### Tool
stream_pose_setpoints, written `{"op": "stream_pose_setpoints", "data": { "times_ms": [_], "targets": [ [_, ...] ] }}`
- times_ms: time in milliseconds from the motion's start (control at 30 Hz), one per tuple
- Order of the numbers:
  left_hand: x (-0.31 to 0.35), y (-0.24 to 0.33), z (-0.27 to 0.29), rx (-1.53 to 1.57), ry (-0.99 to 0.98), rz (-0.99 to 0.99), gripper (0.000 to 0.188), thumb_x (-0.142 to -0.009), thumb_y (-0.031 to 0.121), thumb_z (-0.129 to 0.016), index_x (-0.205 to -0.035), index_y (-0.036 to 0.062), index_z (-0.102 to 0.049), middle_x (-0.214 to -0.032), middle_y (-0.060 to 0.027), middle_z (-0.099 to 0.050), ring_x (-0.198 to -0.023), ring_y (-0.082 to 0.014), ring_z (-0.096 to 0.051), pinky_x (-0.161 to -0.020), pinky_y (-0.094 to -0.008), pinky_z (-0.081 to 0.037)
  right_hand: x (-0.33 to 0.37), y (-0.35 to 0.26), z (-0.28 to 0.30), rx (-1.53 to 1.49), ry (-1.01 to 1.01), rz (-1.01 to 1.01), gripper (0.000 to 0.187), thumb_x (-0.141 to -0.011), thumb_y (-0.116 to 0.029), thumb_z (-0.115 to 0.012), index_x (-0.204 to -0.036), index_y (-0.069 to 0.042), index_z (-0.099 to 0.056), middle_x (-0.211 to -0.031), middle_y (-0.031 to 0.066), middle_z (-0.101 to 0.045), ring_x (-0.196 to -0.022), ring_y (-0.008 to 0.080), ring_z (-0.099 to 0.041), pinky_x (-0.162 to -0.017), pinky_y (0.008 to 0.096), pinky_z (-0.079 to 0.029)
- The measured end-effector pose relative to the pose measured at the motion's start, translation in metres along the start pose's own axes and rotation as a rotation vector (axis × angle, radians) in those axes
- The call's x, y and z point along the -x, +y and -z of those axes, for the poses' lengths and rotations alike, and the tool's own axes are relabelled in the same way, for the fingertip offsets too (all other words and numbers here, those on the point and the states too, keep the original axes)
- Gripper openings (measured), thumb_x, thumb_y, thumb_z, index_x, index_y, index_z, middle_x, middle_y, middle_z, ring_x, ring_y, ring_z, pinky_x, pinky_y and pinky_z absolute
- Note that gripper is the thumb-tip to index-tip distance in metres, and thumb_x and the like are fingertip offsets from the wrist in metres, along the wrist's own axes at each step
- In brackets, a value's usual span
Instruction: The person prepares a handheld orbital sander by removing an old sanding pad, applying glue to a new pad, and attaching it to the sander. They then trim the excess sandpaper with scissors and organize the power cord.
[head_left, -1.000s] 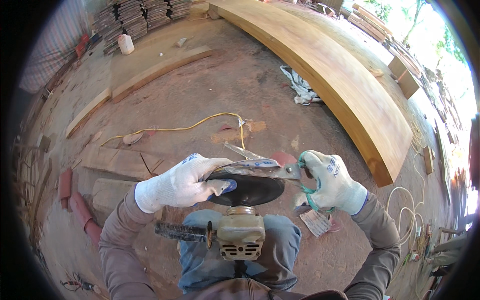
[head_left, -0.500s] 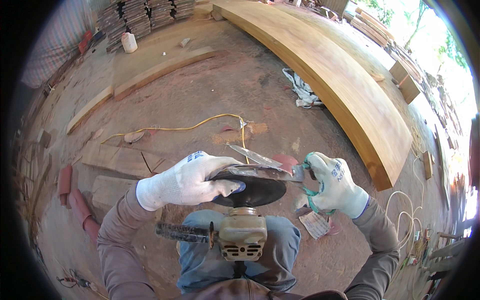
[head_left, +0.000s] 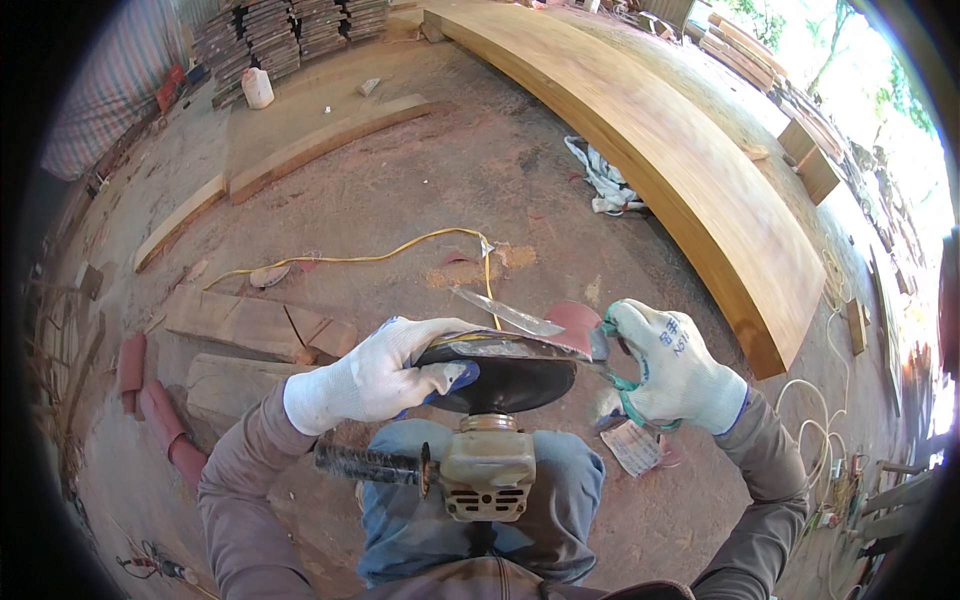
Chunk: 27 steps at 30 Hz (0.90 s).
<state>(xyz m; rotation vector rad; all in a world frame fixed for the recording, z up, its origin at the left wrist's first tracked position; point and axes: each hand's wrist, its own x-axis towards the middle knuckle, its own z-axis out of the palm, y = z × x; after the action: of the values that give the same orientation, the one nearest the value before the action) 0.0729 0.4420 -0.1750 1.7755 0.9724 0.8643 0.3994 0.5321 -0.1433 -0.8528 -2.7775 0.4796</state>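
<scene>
An angle sander (head_left: 487,465) stands between my knees, its black round pad (head_left: 505,385) facing away from me and its ribbed side handle (head_left: 368,464) pointing left. My left hand (head_left: 385,370) grips the pad's left edge, with the thumb on the near face and the fingers behind. At the pad's right edge, my right hand (head_left: 665,365) is closed, thumb and fingertips pinching the end of a grey flat strip (head_left: 599,346). Red sandpaper (head_left: 572,326) shows just beyond the pad, beside a clear, shiny strip (head_left: 508,312). Both hands wear white gloves.
A long, thick wooden slab (head_left: 660,170) runs from far middle to the right. Wood offcuts (head_left: 250,320) and red rolls (head_left: 165,420) lie at left. A yellow cord (head_left: 380,257) crosses the floor ahead. A pale cable (head_left: 815,425) coils at right. Stacked boards (head_left: 270,40) stand far left.
My right hand has shifted slightly right and more red sandpaper shows past the pad's edge. My left hand has moved a little lower on the pad.
</scene>
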Motion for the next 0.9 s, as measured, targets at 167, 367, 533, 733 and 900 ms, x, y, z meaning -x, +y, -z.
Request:
{"op": "stream_pose_setpoints", "data": {
  "times_ms": [167,367,533,733,900],
  "targets": [
    [-0.012,0.02,0.003,0.005,-0.092,0.185,0.035,-0.098,0.005,-0.062,-0.132,-0.0018,-0.06,-0.091,-0.009,-0.072,-0.079,-0.0124,-0.061,-0.075,-0.0305,-0.052,0.012,0.001,0.01,0.077,0.021,-0.027,0.054,-0.057,-0.02,-0.076,-0.105,-0.005,-0.055,-0.088,0.015,-0.056,-0.073,0.0382,-0.059,-0.066,0.0415,-0.05],
    [-0.018,0.015,0.005,-0.041,-0.141,0.11,0.033,-0.098,0.005,-0.062,-0.13,-0.0034,-0.061,-0.086,-0.0099,-0.071,-0.076,-0.0134,-0.062,-0.072,-0.0313,-0.052,-0.002,0.0,-0.002,0.127,0.213,0.132,0.055,-0.057,-0.019,-0.077,-0.105,-0.005,-0.056,-0.091,0.014,-0.058,-0.076,0.0375,-0.061,-0.067,0.0412,-0.051],
    [-0.015,0.02,0.007,-0.009,-0.126,0.183,0.038,-0.097,0.002,-0.063,-0.134,-0.0029,-0.061,-0.094,-0.0077,-0.073,-0.081,-0.0102,-0.061,-0.074,-0.0287,-0.051,0.008,0.002,0.004,0.095,-0.054,-0.074,0.056,-0.067,-0.032,-0.082,-0.111,-0.006,-0.06,-0.097,0.0125,-0.064,-0.087,0.0333,-0.067,-0.074,0.0432,-0.054],
    [-0.007,0.006,-0.002,0.298,-0.056,0.146,0.04,-0.099,0.006,-0.065,-0.137,-0.0034,-0.059,-0.103,-0.0098,-0.074,-0.089,-0.009,-0.061,-0.081,-0.0284,-0.053,0.017,0.004,0.009,0.072,0.013,-0.042,0.054,-0.062,-0.027,-0.082,-0.106,-0.005,-0.059,-0.092,0.0147,-0.062,-0.078,0.0362,-0.064,-0.067,0.0408,-0.052],
    [-0.017,0.015,0.0,0.129,-0.122,0.124,0.039,-0.093,-0.002,-0.06,-0.131,-0.003,-0.065,-0.092,-0.0035,-0.07,-0.079,-0.0084,-0.056,-0.072,-0.0268,-0.05,-0.001,-0.002,0.013,0.184,0.124,0.113,0.057,-0.062,-0.028,-0.082,-0.106,-0.003,-0.057,-0.095,0.0159,-0.06,-0.08,0.037,-0.063,-0.068,0.0417,-0.051]
  ]
}}
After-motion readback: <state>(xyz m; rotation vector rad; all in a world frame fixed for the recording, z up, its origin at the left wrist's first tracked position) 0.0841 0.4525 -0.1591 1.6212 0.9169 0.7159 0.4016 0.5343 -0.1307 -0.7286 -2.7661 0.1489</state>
